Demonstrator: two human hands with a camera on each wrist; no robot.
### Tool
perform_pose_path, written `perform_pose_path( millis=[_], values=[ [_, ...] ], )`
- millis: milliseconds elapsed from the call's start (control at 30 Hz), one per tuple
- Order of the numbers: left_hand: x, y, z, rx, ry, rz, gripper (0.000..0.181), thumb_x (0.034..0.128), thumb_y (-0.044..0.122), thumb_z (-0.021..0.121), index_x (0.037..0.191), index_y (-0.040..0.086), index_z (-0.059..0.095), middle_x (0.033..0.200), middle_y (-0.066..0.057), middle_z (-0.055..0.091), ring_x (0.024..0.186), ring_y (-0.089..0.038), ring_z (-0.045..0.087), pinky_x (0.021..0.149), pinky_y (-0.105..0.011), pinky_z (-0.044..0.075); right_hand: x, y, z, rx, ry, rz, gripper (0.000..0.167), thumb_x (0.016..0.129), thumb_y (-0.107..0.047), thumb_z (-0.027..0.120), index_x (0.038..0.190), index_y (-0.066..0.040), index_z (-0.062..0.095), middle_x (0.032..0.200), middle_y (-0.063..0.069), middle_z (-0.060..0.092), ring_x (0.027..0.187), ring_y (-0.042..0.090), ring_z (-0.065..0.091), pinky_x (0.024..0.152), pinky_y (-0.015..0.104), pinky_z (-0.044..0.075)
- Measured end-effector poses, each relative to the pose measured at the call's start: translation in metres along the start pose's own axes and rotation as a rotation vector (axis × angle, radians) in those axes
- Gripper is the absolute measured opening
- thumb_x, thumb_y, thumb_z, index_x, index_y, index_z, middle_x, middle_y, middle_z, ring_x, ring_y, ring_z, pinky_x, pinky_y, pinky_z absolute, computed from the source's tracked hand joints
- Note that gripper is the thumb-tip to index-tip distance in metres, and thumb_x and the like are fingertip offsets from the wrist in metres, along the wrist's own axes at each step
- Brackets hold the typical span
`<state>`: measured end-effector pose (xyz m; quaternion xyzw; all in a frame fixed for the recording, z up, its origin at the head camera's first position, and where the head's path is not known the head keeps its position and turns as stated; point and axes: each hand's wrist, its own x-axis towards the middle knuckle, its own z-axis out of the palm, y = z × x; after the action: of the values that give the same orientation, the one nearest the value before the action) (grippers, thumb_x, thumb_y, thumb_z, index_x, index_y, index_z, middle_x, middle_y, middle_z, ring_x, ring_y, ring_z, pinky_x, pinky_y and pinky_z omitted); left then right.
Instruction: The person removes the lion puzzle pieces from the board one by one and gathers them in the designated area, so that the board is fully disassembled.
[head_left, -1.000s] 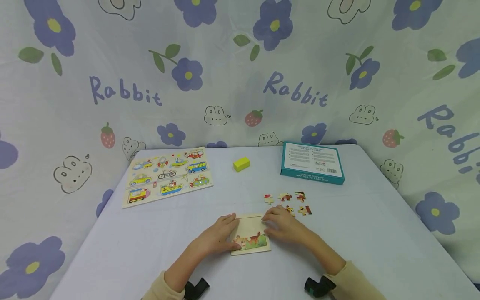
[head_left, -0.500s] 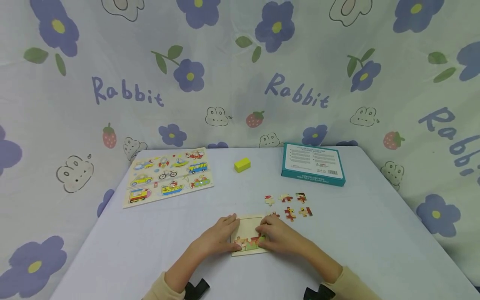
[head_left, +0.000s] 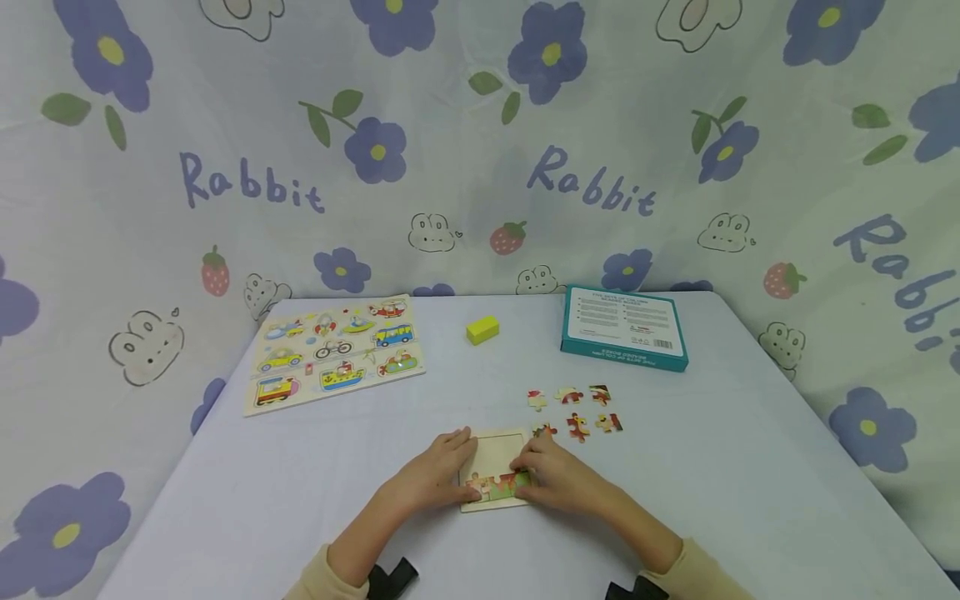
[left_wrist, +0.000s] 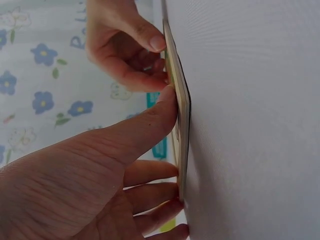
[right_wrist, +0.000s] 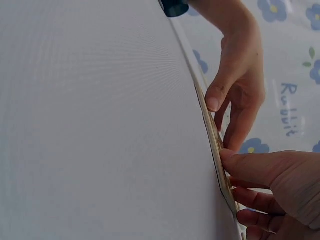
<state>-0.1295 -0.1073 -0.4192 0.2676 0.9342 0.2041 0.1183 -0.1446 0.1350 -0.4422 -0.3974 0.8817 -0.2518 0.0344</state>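
Observation:
A shallow wooden puzzle tray [head_left: 495, 447] lies near the middle front of the table, with picture pieces along its near side. My left hand [head_left: 435, 471] holds the tray's left side, its thumb on the near left corner and its fingers along the edge. At the tray's right side, my right hand [head_left: 562, 475] pinches a green-and-brown puzzle piece [head_left: 506, 487] in the near row between thumb and fingers. The hand partly covers this piece. Both wrist views show the tray edge-on, flat on the table, with the left thumb [left_wrist: 167, 95] and right thumb [right_wrist: 227, 156] on it.
Several loose puzzle pieces [head_left: 577, 427] lie beyond my right hand. A yellow block [head_left: 482, 330] stands farther back. At the back right is a teal-edged box [head_left: 624, 327]. A wooden vehicle puzzle board [head_left: 337, 354] lies at the back left.
My right hand has moved left and nearer, from the tray's right edge onto the piece in the near row, uncovering loose pieces behind it. The left hand keeps its place.

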Motion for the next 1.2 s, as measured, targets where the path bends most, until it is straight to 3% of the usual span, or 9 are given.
perform_pose_path(
  millis=[233, 400, 700, 1200],
  values=[
    [0.001, 0.003, 0.000, -0.008, -0.015, -0.033, 0.076, 0.0817, 0.037, 0.067, 0.140, 0.001, 0.034, 0.143, -0.021, 0.031, 0.131, -0.034, 0.028, 0.101, -0.046, 0.031, 0.003, -0.002, 0.001, 0.013, -0.038, 0.046, 0.020, 0.078, -0.025, 0.073, 0.094, -0.015, 0.064, 0.092, -0.009, 0.049, 0.087, 0.005, 0.041, 0.076, 0.023, 0.041],
    [0.004, 0.008, 0.002, 0.064, -0.010, -0.052, 0.072, 0.0826, 0.040, 0.065, 0.136, -0.001, 0.040, 0.142, -0.020, 0.033, 0.130, -0.033, 0.030, 0.099, -0.045, 0.035, 0.005, -0.003, 0.000, 0.025, -0.066, 0.054, 0.020, 0.078, -0.019, 0.073, 0.093, -0.012, 0.060, 0.091, -0.007, 0.044, 0.085, 0.007, 0.036, 0.073, 0.023, 0.038],
    [0.006, 0.016, 0.007, 0.147, 0.065, -0.076, 0.067, 0.0816, 0.042, 0.066, 0.129, -0.001, 0.046, 0.136, -0.023, 0.041, 0.125, -0.035, 0.038, 0.092, -0.046, 0.042, 0.006, -0.006, -0.001, 0.009, -0.066, 0.062, 0.022, 0.078, -0.020, 0.073, 0.091, -0.015, 0.057, 0.090, -0.010, 0.044, 0.084, 0.006, 0.037, 0.072, 0.022, 0.038],
    [0.006, 0.016, 0.007, 0.149, 0.072, -0.094, 0.067, 0.0797, 0.044, 0.067, 0.127, 0.000, 0.047, 0.135, -0.022, 0.042, 0.125, -0.034, 0.038, 0.088, -0.048, 0.044, 0.009, -0.008, -0.003, 0.042, -0.065, 0.086, 0.023, 0.074, -0.019, 0.076, 0.086, -0.017, 0.056, 0.080, -0.011, 0.048, 0.077, 0.006, 0.040, 0.067, 0.021, 0.037]
  ],
)
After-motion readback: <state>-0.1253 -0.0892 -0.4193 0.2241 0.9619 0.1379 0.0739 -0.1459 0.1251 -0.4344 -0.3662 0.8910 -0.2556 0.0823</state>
